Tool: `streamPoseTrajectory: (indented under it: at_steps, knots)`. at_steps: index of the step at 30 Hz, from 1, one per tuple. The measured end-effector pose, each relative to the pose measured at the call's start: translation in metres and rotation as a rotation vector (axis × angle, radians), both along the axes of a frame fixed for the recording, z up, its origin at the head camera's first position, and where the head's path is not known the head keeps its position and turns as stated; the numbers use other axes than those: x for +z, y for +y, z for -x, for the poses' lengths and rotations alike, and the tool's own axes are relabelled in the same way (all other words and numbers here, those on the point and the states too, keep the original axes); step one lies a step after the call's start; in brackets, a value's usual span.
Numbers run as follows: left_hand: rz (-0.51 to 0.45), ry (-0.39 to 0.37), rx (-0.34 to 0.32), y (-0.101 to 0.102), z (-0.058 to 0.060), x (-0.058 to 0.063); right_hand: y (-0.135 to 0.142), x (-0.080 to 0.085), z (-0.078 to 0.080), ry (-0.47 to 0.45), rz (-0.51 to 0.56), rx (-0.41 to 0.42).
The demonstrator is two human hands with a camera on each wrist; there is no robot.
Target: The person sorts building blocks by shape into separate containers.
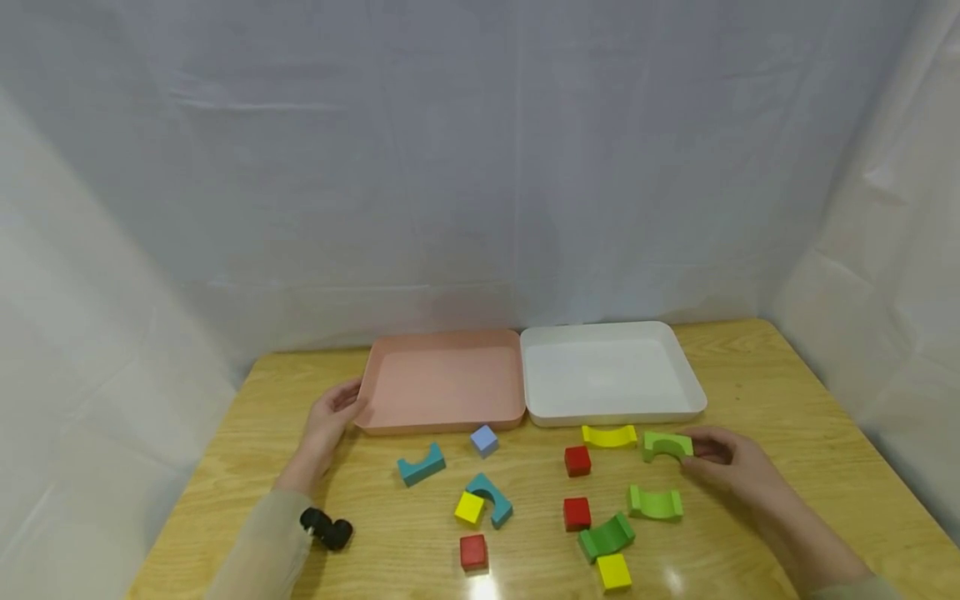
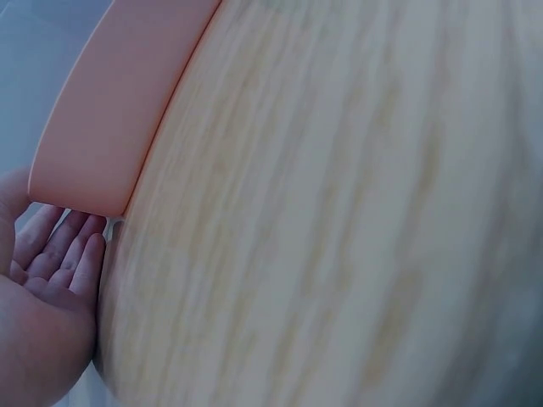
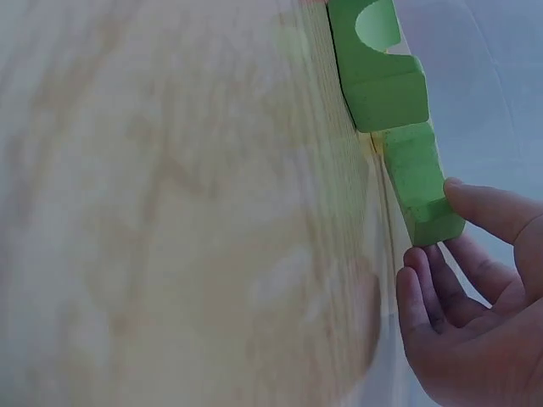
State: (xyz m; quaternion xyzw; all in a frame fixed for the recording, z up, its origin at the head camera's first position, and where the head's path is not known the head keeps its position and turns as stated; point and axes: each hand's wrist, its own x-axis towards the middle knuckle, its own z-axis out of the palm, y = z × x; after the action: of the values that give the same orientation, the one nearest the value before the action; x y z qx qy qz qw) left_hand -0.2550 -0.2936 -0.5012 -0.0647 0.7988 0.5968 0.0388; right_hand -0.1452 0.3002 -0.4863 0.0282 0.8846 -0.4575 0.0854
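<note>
My left hand (image 1: 330, 417) holds the left side of a pink tray (image 1: 438, 428), its thumb by the rim at the near corner. In the left wrist view, the fingers (image 2: 83, 259) lie beside the end of the tray wall (image 2: 102, 144). On the right, my right hand (image 1: 731, 467) pinches one end of a light green arch block (image 1: 667, 443). The right wrist view shows the thumb on one face of that arch block (image 3: 416, 174) and fingertips at its end. A second light green arch block (image 1: 656, 504) lies just nearer to me.
A white tray (image 1: 615, 417) adjoins the pink one. On the wooden table lie a yellow arch block (image 1: 609, 437), a green arch block (image 1: 606, 537), teal arch blocks (image 1: 422, 467), red cubes (image 1: 577, 461), yellow cubes (image 1: 614, 572) and a lilac cube (image 1: 484, 441). White sheets (image 1: 480, 167) enclose the back and sides.
</note>
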Motion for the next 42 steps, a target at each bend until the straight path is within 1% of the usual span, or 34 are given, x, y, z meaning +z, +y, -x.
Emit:
streamPoseTrajectory:
  at_steps: [4, 9, 11, 14, 20, 24, 33, 42]
  knots:
    - [-0.010, -0.009, -0.003, -0.001, 0.000, -0.001, 0.000, 0.005, 0.000, 0.033, -0.013, 0.018]
    - [-0.013, -0.010, -0.001, -0.001, 0.001, -0.002, 0.000, 0.010, 0.000, 0.130, -0.030, 0.048]
    - [-0.012, -0.009, 0.000, -0.001, 0.001, -0.002, -0.001, 0.013, 0.001, 0.154, -0.039, 0.051]
    - [-0.010, -0.006, 0.002, 0.000, 0.000, 0.000, -0.002, 0.017, 0.001, 0.157, -0.040, 0.056]
    - [-0.007, 0.009, -0.001, 0.001, -0.002, 0.002, -0.008, 0.025, 0.003, 0.123, -0.038, 0.055]
    - [-0.005, 0.014, -0.001, 0.001, -0.002, 0.002, -0.015, 0.031, 0.006, 0.126, -0.045, 0.050]
    - [-0.009, 0.021, -0.005, 0.002, -0.004, 0.003, -0.030, 0.039, 0.013, 0.148, -0.039, 0.084]
    - [-0.007, 0.025, -0.003, 0.001, -0.003, 0.001, -0.048, 0.044, 0.023, 0.176, -0.026, 0.109]
